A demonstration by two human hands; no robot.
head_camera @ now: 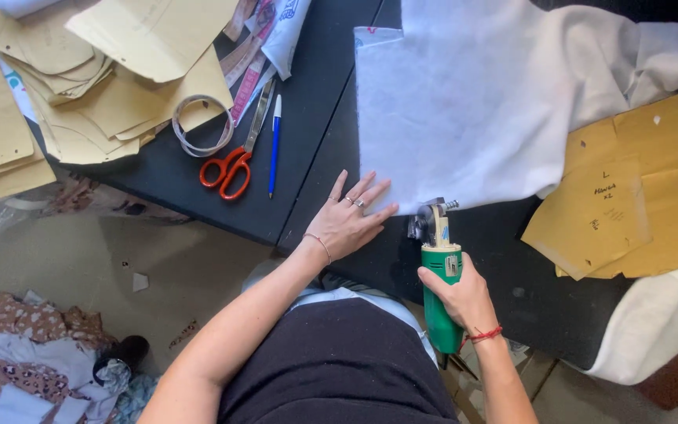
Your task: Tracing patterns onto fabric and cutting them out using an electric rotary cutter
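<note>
Orange-handled steel scissors (233,161), blue-and-white pen (275,145) and coiled tape measure (202,126) lie left of the hands; tan paper pattern pieces (629,200) lie to their right.

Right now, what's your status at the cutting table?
Left hand flat by white fabric. Right hand grips green electric cutter at fabric's edge. Nothing in the way.

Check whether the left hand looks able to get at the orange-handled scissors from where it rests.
Probably yes: the left hand lies flat at the white fabric edge, and only bare black table and a blue pen lie between it and the scissors.
</note>
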